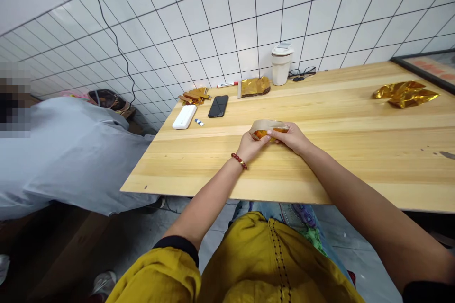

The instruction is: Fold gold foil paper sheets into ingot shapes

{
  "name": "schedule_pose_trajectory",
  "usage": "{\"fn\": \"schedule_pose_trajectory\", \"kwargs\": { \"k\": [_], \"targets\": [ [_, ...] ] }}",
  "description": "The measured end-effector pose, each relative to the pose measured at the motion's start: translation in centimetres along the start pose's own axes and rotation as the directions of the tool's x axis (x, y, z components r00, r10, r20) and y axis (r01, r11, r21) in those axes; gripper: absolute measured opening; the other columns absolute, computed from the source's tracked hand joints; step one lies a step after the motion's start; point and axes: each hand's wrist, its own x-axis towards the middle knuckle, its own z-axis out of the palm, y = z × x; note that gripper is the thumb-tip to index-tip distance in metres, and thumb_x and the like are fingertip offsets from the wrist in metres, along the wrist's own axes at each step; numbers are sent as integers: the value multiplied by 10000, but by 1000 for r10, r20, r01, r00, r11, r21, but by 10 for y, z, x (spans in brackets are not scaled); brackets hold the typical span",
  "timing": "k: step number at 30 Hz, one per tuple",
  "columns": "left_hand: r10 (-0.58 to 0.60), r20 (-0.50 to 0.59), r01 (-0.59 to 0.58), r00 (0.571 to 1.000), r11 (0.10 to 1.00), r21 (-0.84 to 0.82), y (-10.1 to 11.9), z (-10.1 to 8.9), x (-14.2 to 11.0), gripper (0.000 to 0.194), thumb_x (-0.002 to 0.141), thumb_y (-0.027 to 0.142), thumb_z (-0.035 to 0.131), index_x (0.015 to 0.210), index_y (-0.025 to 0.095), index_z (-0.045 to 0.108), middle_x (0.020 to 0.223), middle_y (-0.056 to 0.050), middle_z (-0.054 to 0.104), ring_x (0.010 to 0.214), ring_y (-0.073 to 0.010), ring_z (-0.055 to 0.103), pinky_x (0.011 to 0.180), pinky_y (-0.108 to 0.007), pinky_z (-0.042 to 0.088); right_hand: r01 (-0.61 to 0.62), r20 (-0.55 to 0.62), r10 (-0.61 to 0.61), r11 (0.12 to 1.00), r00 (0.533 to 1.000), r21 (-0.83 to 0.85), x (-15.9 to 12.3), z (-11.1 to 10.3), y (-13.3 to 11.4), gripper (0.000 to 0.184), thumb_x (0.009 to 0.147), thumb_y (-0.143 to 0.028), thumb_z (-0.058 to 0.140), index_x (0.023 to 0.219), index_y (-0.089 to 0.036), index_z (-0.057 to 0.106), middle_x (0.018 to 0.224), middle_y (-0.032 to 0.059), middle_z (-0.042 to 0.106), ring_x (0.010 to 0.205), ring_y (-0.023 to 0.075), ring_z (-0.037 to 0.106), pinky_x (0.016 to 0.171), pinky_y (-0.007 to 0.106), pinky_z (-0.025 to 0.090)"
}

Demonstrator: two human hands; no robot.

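Both my hands meet over the middle of the wooden table (320, 170). My left hand (250, 144), with a red bead bracelet on its wrist, pinches the left end of a small brown paper piece (266, 126) that has shiny gold-orange foil inside. My right hand (293, 137) grips the same piece from the right, fingers closed over the foil. The piece is held just above the tabletop.
Near the wall lie a white power bank (184, 116), a black phone (218, 105), a small tube (199, 122), gold strips (194, 96), a red marker (227, 84), a gold-brown pouch (254, 87), a white cup (282, 63) and glasses (302, 74). Crumpled gold foil (405, 94) lies far right. A person in grey (67, 151) bends at left.
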Motion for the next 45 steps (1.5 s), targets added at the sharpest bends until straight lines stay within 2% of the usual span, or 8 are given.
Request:
{"fn": "schedule_pose_trajectory", "kwargs": {
  "k": [8, 16, 26, 35, 45],
  "targets": [
    [-26, 4, 26, 1000, 998, 59, -1, -2, 1, 408, 578, 434, 874, 808, 143, 704, 764, -39, 718, 689, -145, 620, 677, -262, 500, 12, 1, -12, 999, 1000, -48, 0, 1, -2, 378, 590, -498, 844, 731, -170, 718, 619, -4, 631, 529, 110, 489, 515, 255, 409],
    [4, 13, -5, 1000, 999, 39, 0, 0, -1, 431, 593, 450, 866, 858, 145, 714, 844, -53, 738, 738, -145, 637, 712, -257, 504, -49, -14, 50, 996, 999, 75, 0, 2, -6, 420, 503, -458, 896, 767, -164, 754, 711, 28, 697, 602, 124, 569, 527, 238, 444],
    [-12, 9, 12, 1000, 999, 50, -1, 0, -1, 429, 578, 468, 872, 787, 143, 687, 715, -19, 691, 648, -122, 589, 644, -245, 485, -16, 4, 16, 999, 1000, 48, 2, 0, 1, 410, 577, -472, 866, 840, -169, 781, 722, 34, 710, 573, 108, 554, 513, 222, 451],
    [-7, 1, 7, 1000, 999, 49, -5, 0, 1, 413, 582, 448, 870, 807, 147, 700, 768, -32, 717, 682, -132, 613, 666, -246, 493, -32, -12, 33, 998, 999, 55, 1, 1, -2, 418, 536, -468, 878, 802, -167, 763, 729, 39, 714, 603, 130, 588, 519, 232, 455],
    [-5, 34, 6, 999, 999, -39, 3, 1, -2, 449, 544, 432, 896, 852, 159, 715, 847, -52, 736, 761, -154, 652, 762, -285, 526, 37, -6, -37, 999, 999, -33, -1, 1, -4, 390, 616, -509, 810, 788, -166, 741, 625, -5, 634, 519, 104, 477, 505, 249, 407]
  ]
}}
